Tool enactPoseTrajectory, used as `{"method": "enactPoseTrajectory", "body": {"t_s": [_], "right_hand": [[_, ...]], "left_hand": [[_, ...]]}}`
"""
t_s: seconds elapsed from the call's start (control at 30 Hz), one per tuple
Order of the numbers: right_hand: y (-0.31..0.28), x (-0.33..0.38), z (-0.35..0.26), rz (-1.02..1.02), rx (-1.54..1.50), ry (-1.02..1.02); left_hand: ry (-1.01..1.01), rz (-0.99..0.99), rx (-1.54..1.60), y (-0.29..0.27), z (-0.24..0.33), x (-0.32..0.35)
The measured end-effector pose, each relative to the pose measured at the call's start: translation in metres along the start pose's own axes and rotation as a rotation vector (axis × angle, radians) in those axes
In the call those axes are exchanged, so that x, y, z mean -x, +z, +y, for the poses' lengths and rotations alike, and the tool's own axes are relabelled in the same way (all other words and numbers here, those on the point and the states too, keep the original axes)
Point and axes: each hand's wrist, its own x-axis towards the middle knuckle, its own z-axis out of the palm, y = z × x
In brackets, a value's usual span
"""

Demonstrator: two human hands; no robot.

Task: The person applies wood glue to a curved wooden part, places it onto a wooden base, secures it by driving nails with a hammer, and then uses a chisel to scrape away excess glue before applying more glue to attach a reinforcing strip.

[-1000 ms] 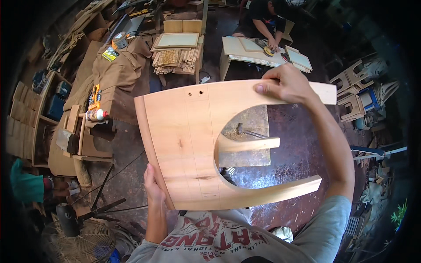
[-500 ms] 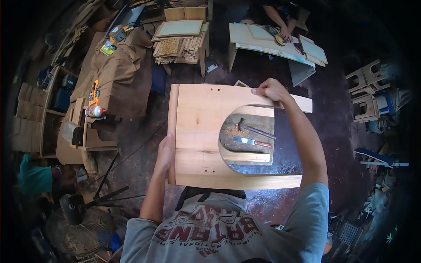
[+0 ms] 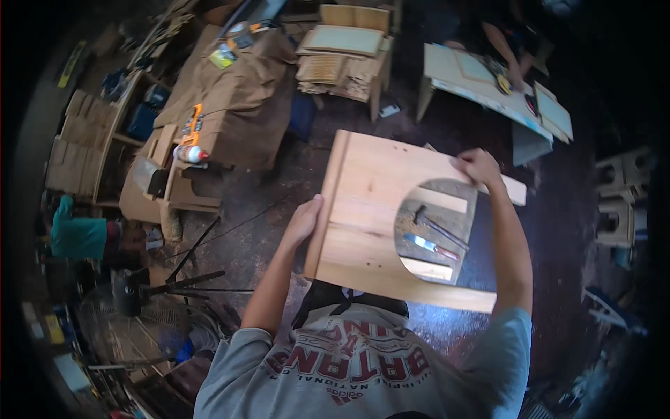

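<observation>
Before me I hold up a pale wooden panel [image 3: 359, 209] with a large U-shaped cutout that opens to the right and a thicker strip along its left edge. My left hand [image 3: 303, 220] grips that strip; its thumb shows and its other fingers are mostly hidden. Closed over the upper arm of the cutout, my right hand [image 3: 480, 168] steadies the far side. Through the cutout a hammer [image 3: 445, 230] and a flat-bladed tool [image 3: 427, 244] with a reddish handle lie on a surface below, between pale wooden strips.
A co-worker's hand [image 3: 515, 77] is by a yellow sander [image 3: 502, 84] on a pale table [image 3: 443, 66] at far right. Stacked wood pieces [image 3: 342, 40] stand at the back. Brown cloth [image 3: 241, 105] drapes a bench with a glue bottle [image 3: 190, 153]. A fan [image 3: 129, 300] stands near left.
The view has turned, so the surroundings sit farther right and tilted. The panel now slants down toward the right. Both hands keep their hold on it.
</observation>
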Motion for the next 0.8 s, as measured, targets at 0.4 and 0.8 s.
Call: {"method": "enactPoseTrajectory", "body": {"t_s": [0.4,0.8], "right_hand": [[0.106,0.311,0.016,0.602,0.039,0.286],[0.215,0.542,-0.089,0.74,0.136,1.022]], "left_hand": [[0.052,1.288,0.174,-0.452,-0.128,-0.214],[-0.199,0.724,0.537,-0.587,-0.149,-0.327]]}}
